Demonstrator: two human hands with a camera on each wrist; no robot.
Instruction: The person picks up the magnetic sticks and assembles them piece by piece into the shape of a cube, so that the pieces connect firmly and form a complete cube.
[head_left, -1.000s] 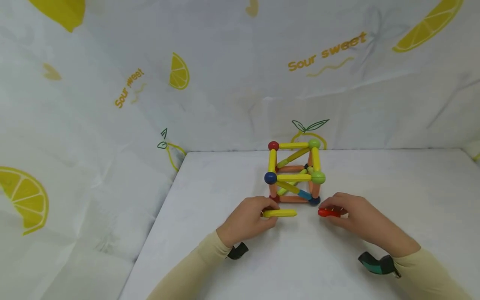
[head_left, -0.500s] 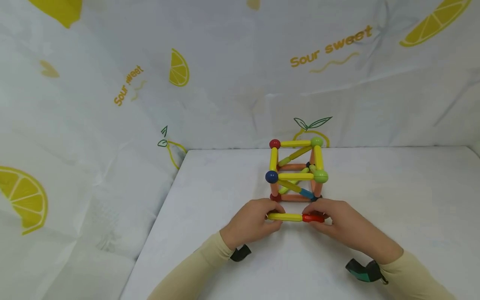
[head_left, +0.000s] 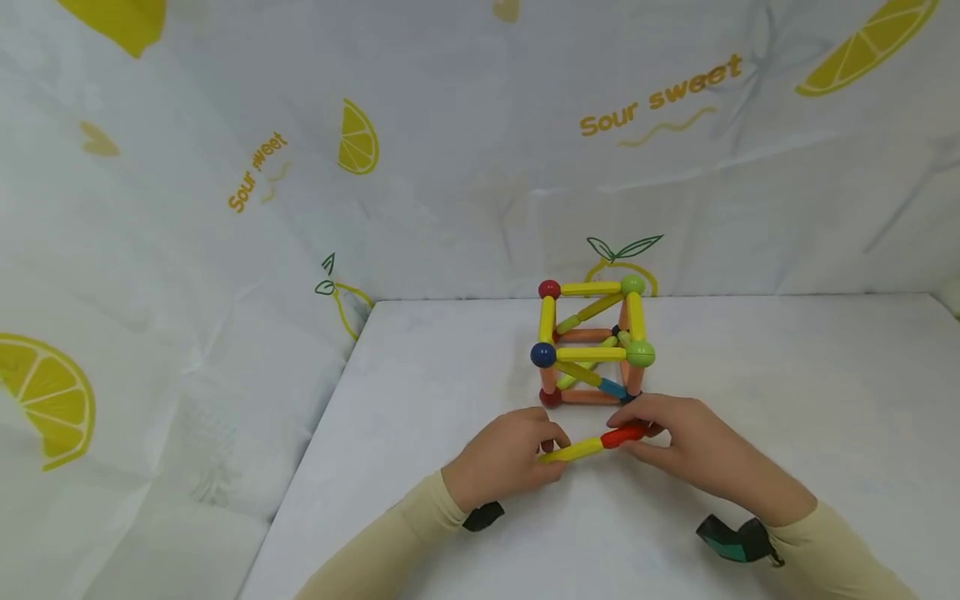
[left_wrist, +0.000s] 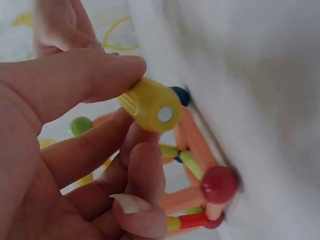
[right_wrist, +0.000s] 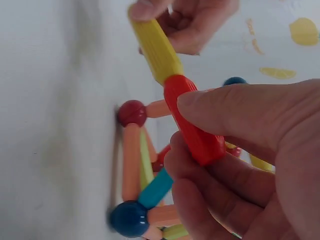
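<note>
Just behind the joined yellow stick (head_left: 572, 452) and red stick (head_left: 622, 435) stands a rod-and-ball cube (head_left: 590, 346).

"Sour sweet" twice on the backdrop cloth (head_left: 450, 208)

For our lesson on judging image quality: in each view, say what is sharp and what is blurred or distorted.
Head view: even, soft light, the rod-and-ball cube sharp, the backdrop bowed at the edges. Left wrist view: the yellow rod fairly sharp, the cube behind soft. Right wrist view: the red rod sharp, the table smeared.
</note>
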